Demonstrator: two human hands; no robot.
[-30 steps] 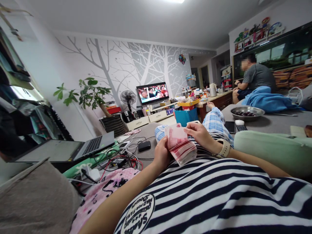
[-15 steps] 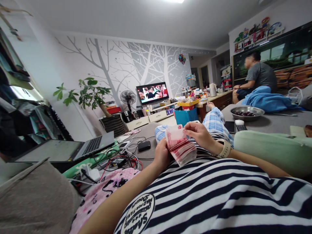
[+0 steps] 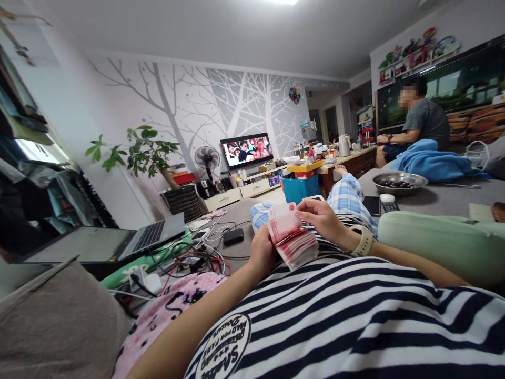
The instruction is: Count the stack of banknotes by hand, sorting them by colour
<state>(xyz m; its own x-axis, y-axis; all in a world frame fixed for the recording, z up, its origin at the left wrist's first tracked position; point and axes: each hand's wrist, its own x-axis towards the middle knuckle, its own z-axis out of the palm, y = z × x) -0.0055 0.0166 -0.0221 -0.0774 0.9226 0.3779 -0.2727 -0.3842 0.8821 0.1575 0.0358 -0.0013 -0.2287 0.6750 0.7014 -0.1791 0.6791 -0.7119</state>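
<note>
A thick wad of red banknotes (image 3: 299, 249) is folded over above my lap. My left hand (image 3: 262, 249) grips it from the left side, its fingers partly hidden behind the notes. One banknote (image 3: 283, 223) stands up from the wad, its printed face towards me. At the top right corner of this note, my right hand (image 3: 321, 217) pinches with thumb and forefinger. A pale watch (image 3: 363, 240) is on my right wrist. Beneath the wad lies my striped shirt (image 3: 315, 305).
Left of me are a laptop (image 3: 152, 234), tangled cables and a black box (image 3: 233, 237). On the right are a green cushion (image 3: 430, 242), a metal bowl (image 3: 400, 184) of dark fruit and a phone (image 3: 372, 206). Another person (image 3: 426, 123) sits beyond a blue cloth (image 3: 434, 162).
The raised banknote has shifted slightly and shows more of its face. Both my hands stay nearly in place. The other person's head and upper body have moved slightly right.
</note>
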